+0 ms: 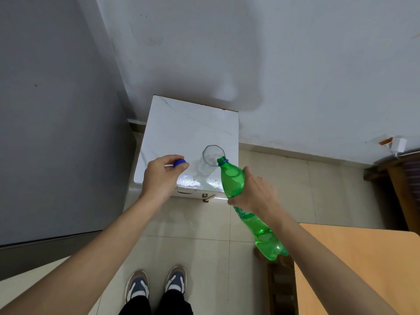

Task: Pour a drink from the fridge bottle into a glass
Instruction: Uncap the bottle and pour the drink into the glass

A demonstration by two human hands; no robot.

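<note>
A clear glass [210, 159] stands upright on the white cabinet top [181, 128], near its front right corner. My right hand [254, 192] grips a green plastic bottle [234, 180] around its middle and tilts it, so the uncapped mouth rests at the glass's right rim. Liquid sits in the bottle's lower end, down near my forearm. My left hand [161, 176] hovers left of the glass, pinching the blue bottle cap [179, 163] between thumb and fingers. I cannot make out a stream of liquid.
A grey fridge side [56, 121] fills the left. A wooden table [363, 264] is at the lower right, with dark furniture [400, 183] beyond it. The white wall stands behind the cabinet. My shoes [156, 285] are on the tiled floor below.
</note>
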